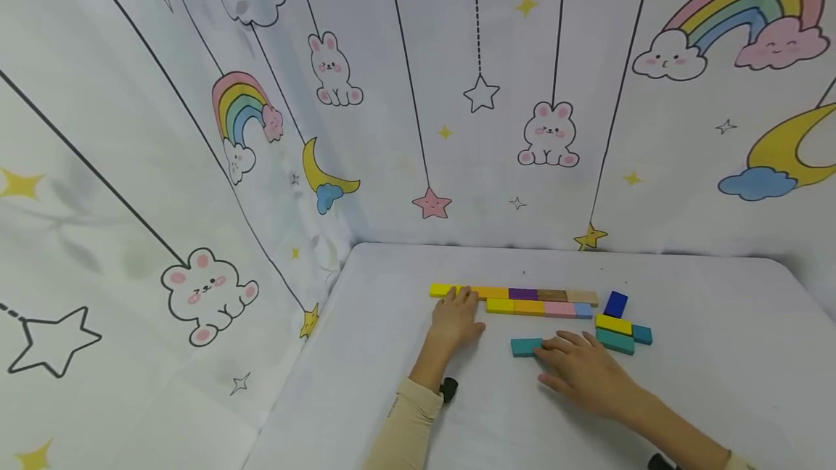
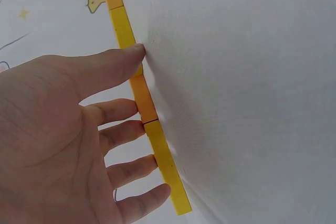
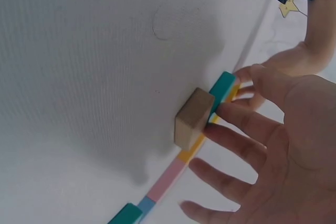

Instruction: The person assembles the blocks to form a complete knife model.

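Note:
My left hand (image 1: pixel 452 321) lies at the left end of a long back row of flat blocks. Its fingers are extended, fingertips touching an orange block (image 2: pixel 145 99) and a yellow block (image 2: pixel 168 167). The thumb overlaps another yellow block (image 2: pixel 122 26). That row continues with a purple block (image 1: pixel 522 294), a brown block (image 1: pixel 551 295) and a beige block (image 1: pixel 583 297). My right hand (image 1: pixel 588 376) spreads its fingers beside a teal block (image 1: pixel 525 347) and a plain wooden block (image 3: pixel 194 119). Fingertips are right at both; the hand hides the wooden block in the head view.
A shorter front row holds yellow, orange, pink (image 1: pixel 559 309) and light blue (image 1: pixel 583 310) blocks. To the right lie a dark blue block (image 1: pixel 615 304), a yellow block (image 1: pixel 613 323), a teal block (image 1: pixel 615 341) and a smaller blue-green block (image 1: pixel 642 334). Patterned cloth (image 1: pixel 392 151) hangs behind the white table.

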Demonstrator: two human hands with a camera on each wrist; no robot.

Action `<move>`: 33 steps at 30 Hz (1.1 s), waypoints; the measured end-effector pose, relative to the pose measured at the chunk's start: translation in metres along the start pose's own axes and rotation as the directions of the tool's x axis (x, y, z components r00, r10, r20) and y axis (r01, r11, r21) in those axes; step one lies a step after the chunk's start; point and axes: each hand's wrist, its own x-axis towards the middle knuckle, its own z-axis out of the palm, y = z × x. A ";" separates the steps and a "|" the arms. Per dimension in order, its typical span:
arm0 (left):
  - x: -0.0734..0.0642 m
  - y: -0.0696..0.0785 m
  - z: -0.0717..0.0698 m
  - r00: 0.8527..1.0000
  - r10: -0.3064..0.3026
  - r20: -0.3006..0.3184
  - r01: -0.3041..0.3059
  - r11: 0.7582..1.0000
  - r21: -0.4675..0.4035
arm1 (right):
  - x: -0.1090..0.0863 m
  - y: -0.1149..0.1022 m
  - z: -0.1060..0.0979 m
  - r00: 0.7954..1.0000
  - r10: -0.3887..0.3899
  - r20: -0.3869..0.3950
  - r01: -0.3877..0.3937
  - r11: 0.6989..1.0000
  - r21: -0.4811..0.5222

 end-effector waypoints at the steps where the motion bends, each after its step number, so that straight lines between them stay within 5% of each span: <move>1: 0.000 0.000 0.000 1.000 0.001 -0.001 -0.001 1.000 -0.003 | 0.001 0.000 0.000 1.000 -0.001 0.003 0.001 1.000 -0.007; 15: 0.001 0.000 0.002 1.000 -0.006 -0.003 0.006 1.000 -0.008 | 0.012 -0.008 0.003 0.998 0.032 0.053 -0.030 0.999 -0.042; 33: -0.001 0.000 0.003 1.000 -0.003 -0.006 0.003 1.000 -0.016 | 0.024 -0.006 0.005 1.000 0.006 0.015 -0.006 1.000 -0.028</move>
